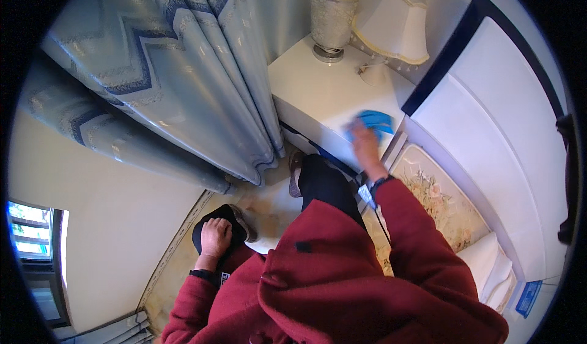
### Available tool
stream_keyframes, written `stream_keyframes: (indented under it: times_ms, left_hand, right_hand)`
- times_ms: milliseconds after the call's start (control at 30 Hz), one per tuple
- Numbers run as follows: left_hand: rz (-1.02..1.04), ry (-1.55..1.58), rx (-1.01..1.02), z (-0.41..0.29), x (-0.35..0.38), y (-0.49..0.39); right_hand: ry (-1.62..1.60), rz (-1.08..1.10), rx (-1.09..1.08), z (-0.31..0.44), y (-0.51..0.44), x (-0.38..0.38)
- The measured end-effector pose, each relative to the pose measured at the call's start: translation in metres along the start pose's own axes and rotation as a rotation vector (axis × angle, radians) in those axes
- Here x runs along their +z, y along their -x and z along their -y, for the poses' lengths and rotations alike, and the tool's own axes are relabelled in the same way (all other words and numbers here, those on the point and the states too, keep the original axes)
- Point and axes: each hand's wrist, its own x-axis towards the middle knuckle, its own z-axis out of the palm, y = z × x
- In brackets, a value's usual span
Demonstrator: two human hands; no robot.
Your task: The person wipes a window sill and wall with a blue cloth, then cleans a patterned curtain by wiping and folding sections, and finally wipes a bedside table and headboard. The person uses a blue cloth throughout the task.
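My right hand (365,146) presses a blue cloth (377,121) against the top of a white nightstand (302,85), near its front right corner. The hand is blurred. On my knee rests my left hand (215,237), its fingers loosely curled with no object seen in it. Two lamps stand at the back of the nightstand: one has a patterned cylindrical shade (334,18), the other a cream fabric shade (392,25) that leans to the right.
A light blue curtain (183,82) with zigzag bands hangs at the left, beside the nightstand. To the right are a white headboard (495,82) with a dark edge and a flowered mattress (435,192). A blue plastic basket (528,299) shows at the lower right.
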Motion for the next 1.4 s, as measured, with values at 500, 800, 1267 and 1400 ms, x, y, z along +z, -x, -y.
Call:
stream_keyframes:
  times_ms: [500,800,1267,1400]
  left_hand:
    - [0.342,0.067,0.310,0.012,-0.024,-0.007]
    - [0.579,0.516,0.273,0.049,-0.009,0.000]
    - [0.641,0.547,0.361,-0.055,0.040,-0.033]
    - [0.318,0.499,0.244,-0.093,0.022,-0.036]
  right_hand:
    - [-0.258,-0.243,0.169,-0.074,-0.050,-0.075]
    - [0.144,0.221,-0.121,-0.055,-0.069,-0.009]
    - [0.033,0.196,-0.251,-0.058,-0.095,-0.022]
    - [-0.117,0.061,-0.191,-0.066,-0.098,-0.023]
